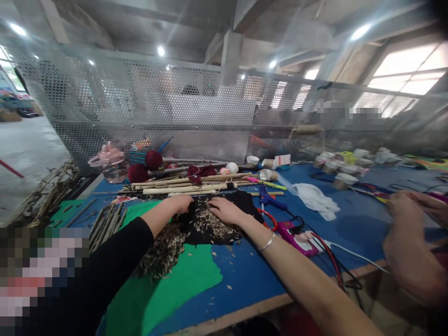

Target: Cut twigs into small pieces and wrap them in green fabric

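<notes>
A black cloth [252,206] lies on the table, strewn with dry, pale brown flakes [212,225] like seed husks or leaf bits. At its left edge, my left hand [181,204] is closed with the fingers curled down on the cloth; the fingertips are partly hidden. My right hand [227,211], wearing a bracelet at the wrist, rests over the flakes with its fingers stretched out. Beside the cloth, a darker heap of dry flakes [163,252] sits on a green sheet [168,298], below my left forearm.
Bamboo sticks [189,190] and dark red yarn balls [138,172] lie behind the cloth. Right of it are a blue glue gun [271,199], a magenta power strip [301,240] with cables, and a white plastic bag [317,199]. Another person's hands [406,210] work at far right. A perforated metal screen [150,107] stands behind.
</notes>
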Demonstrator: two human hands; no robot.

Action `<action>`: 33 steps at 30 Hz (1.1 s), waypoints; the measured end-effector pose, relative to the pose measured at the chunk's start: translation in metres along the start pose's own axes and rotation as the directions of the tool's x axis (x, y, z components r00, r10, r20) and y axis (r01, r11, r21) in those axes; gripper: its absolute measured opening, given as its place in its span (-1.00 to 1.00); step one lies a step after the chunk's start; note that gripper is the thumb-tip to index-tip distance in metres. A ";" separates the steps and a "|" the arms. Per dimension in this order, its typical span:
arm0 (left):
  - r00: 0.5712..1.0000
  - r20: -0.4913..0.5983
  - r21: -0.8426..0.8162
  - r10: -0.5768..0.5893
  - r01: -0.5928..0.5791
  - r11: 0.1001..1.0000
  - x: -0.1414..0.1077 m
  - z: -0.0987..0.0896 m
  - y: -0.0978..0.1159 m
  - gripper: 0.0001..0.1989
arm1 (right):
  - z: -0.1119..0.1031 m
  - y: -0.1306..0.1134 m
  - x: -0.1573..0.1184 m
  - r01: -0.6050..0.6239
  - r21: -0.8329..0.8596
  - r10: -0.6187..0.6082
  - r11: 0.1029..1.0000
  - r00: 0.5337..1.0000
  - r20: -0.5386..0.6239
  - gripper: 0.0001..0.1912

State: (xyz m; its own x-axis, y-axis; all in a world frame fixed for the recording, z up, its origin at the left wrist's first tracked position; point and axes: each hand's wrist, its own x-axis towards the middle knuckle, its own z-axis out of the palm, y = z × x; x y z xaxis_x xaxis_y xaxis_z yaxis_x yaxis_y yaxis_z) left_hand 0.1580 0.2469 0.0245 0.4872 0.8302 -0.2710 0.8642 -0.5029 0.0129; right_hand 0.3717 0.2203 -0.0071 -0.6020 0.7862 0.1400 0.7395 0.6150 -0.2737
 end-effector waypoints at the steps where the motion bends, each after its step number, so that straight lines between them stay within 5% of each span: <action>1: 1.000 0.008 0.006 0.009 -0.009 1.000 0.002 0.003 -0.004 -0.54 | -0.002 0.001 -0.005 0.038 0.000 -0.038 0.999 0.999 -0.002 -0.68; 6: 0.999 0.011 0.025 0.038 -0.038 0.999 0.008 0.012 -0.012 -0.49 | -0.016 -0.002 0.001 0.114 -0.001 -0.114 0.993 0.992 -0.052 -0.71; 12: 0.997 0.029 0.057 0.068 -0.070 0.996 0.008 0.010 -0.011 -0.53 | 0.013 -0.034 0.032 0.200 -0.068 -0.198 0.977 0.979 0.044 -0.37; 18: 0.998 0.028 0.062 0.049 -0.051 0.997 0.013 0.015 -0.018 -0.44 | 0.012 -0.027 0.002 0.283 -0.076 -0.284 0.956 0.959 0.002 -0.87; 22: 0.998 0.034 0.065 0.049 -0.052 0.997 0.016 0.017 -0.020 -0.42 | -0.005 -0.007 -0.018 0.244 -0.009 -0.244 0.970 0.967 -0.075 -0.89; 25: 0.999 0.044 0.072 0.031 -0.035 0.997 0.011 0.012 -0.019 -0.43 | -0.012 0.006 -0.031 0.134 0.144 -0.093 0.980 0.960 -0.264 -0.84; 28: 1.000 0.002 0.071 -0.005 0.005 0.997 0.005 0.003 -0.009 -0.53 | -0.013 0.021 -0.044 -0.158 0.292 0.278 0.943 0.857 -0.434 -0.82; 30: 0.996 -0.080 0.074 -0.039 0.045 0.996 0.004 -0.004 0.007 -0.65 | -0.011 0.032 -0.052 -0.349 0.383 0.489 0.855 0.789 -0.373 -0.82; 33: 0.972 -0.232 0.082 0.026 -0.007 0.997 0.009 -0.008 0.050 -0.71 | -0.009 0.044 -0.062 -0.476 0.465 0.599 0.746 0.785 -0.157 -0.80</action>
State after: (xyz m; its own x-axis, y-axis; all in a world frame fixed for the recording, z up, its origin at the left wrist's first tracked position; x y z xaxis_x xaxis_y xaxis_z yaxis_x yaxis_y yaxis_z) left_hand 0.2071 0.2313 0.0303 0.5253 0.8500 -0.0396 0.8476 -0.5267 -0.0639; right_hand 0.4439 0.1994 -0.0190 0.0174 0.9953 0.0954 0.6988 0.0562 -0.7131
